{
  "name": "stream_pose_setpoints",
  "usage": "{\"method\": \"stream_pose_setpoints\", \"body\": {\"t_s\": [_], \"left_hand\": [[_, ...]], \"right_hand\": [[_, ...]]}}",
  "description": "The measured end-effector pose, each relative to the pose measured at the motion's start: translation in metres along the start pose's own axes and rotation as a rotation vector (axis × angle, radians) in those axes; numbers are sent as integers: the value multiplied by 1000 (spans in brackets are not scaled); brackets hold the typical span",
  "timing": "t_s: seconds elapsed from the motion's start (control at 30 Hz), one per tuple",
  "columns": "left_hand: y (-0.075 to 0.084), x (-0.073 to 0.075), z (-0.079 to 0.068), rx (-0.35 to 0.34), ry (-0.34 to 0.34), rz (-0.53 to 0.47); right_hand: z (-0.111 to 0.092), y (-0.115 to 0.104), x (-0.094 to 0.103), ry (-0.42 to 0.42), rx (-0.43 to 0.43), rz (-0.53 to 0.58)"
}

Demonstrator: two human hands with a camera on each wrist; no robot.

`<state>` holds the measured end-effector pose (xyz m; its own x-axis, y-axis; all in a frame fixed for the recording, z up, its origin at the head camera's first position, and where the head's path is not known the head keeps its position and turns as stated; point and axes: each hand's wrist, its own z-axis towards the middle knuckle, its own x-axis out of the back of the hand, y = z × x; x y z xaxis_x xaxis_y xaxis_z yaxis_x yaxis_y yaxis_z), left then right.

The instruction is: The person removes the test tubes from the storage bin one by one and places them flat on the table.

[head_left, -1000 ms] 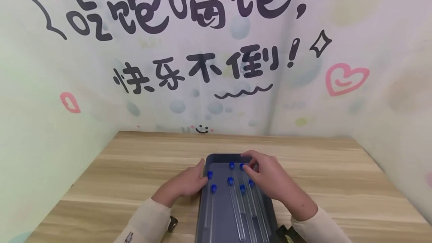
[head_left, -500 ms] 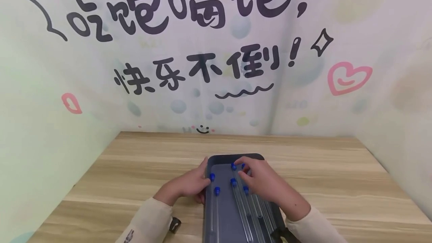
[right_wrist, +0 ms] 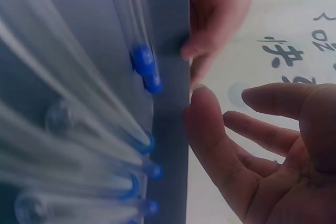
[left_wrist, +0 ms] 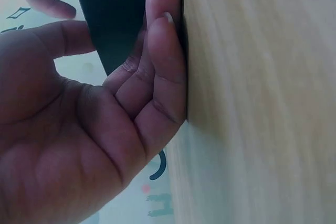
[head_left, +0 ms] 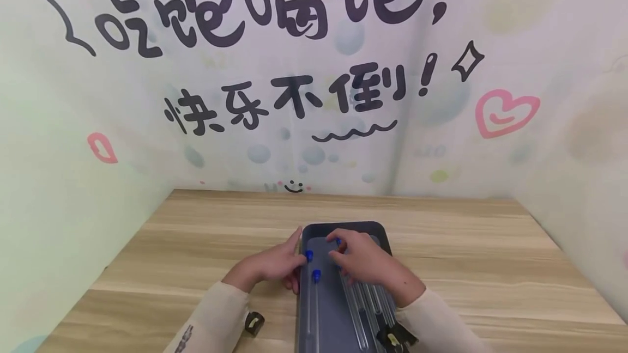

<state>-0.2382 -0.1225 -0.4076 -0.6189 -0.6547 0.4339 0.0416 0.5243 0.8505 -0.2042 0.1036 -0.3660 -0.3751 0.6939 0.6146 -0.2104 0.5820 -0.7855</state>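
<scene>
A dark grey tray [head_left: 330, 315] lies on the table and holds several clear tubes [head_left: 357, 317] with blue caps. My left hand [head_left: 275, 263] grips its left side, the thumb at the rim; in the left wrist view the fingers [left_wrist: 167, 61] curl at the tray's underside, against the tabletop. Over the tray's far part is my right hand [head_left: 365, 260], fingers loosely bent and apart, nothing visibly held between them. It hides most of the right-hand caps. Two blue caps, one of them on a tube [head_left: 316, 277], show along the left side.
The wooden table [head_left: 206, 233] extends around the tray on both sides and behind it. A printed cloth wall [head_left: 235, 162] stands at the table's back edge. Dark wrist straps [head_left: 254, 323] are near both cuffs.
My right hand has moved left across the tray, from the right-hand caps toward the middle. The tray shifted slightly right at first, with my left hand staying on its side.
</scene>
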Motion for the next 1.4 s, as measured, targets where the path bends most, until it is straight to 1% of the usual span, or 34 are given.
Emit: {"method": "stream_pose_setpoints", "body": {"t_s": [0.13,0.3,0.5,0.63,0.83,1.07,1.4], "left_hand": [[-3,3,1,-16,-20,-13],[-5,6,2,-56,-54,-22],[-3,5,3,-60,-88,-42],[-4,5,3,-53,-102,-65],[-6,8,2,-45,-103,-90],[-6,8,2,-43,-103,-97],[-5,8,1,-47,-110,-88]], "right_hand": [[11,0,-9,-40,-16,25],[19,3,-18,-60,-58,63],[20,12,-25,-109,-105,179],[20,17,-29,-142,-100,231],[22,19,-32,-171,-83,250],[21,21,-33,-176,-80,262],[23,24,-33,-198,-95,368]]}}
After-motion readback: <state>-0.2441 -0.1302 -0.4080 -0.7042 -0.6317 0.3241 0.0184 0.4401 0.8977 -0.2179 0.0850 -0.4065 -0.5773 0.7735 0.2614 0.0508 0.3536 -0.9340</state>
